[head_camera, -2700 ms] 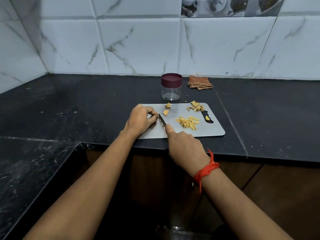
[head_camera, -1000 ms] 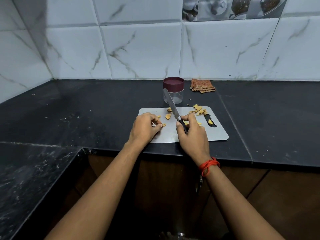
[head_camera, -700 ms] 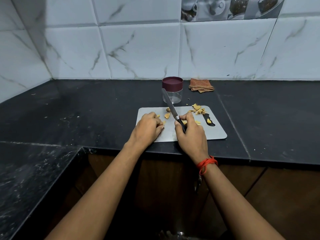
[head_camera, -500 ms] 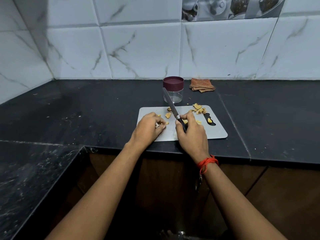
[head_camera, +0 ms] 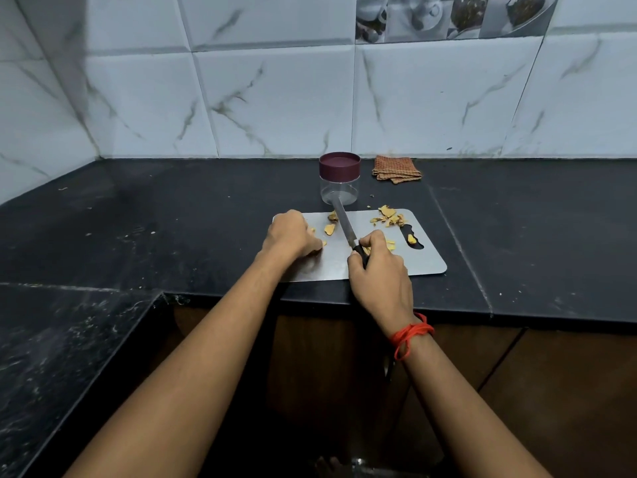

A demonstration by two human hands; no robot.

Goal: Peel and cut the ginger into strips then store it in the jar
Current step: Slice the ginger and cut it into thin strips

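A grey cutting board (head_camera: 424, 260) lies on the black counter near its front edge. My right hand (head_camera: 377, 267) grips a knife (head_camera: 343, 222) by its black handle, blade pointing up and away toward the jar. It covers most of the cut ginger strips (head_camera: 390, 243). My left hand (head_camera: 289, 234) rests curled on the board's left part, fingers bunched over small ginger bits (head_camera: 323, 243). One ginger piece (head_camera: 329, 229) lies between the hands. Peels (head_camera: 387, 215) sit at the board's far right. A clear jar (head_camera: 339, 179) with a maroon lid stands closed behind the board.
A folded brown checked cloth (head_camera: 396, 169) lies by the wall, right of the jar. The black counter (head_camera: 172, 219) runs left into a corner with a lower side section. White marble tiles back it.
Since the cutting stroke, my right hand moved right over the strip pile and raised the knife blade upward. In the last second both hands barely shift.
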